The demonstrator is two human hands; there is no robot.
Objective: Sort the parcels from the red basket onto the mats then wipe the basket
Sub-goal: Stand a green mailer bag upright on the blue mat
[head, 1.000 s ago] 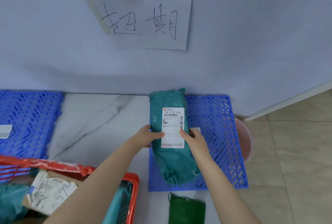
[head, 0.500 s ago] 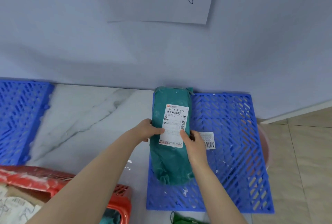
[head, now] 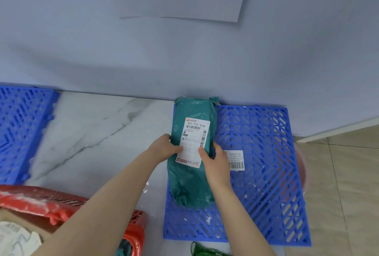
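Both hands — left hand (head: 164, 148), right hand (head: 215, 161) — grip a teal parcel (head: 192, 182) lying along the left edge of a blue mat (head: 266, 184) — red basket (head: 61, 206) lower left.

Both bare forearms reach fwd and converge. L hand (head: 164, 149) grips the left edge of the teal plastic-wrapped oblong parcel (head: 192, 186), thumb on top. R hand (head: 216, 162) grips its right edge, thumb likewise on top, fingers curled round.
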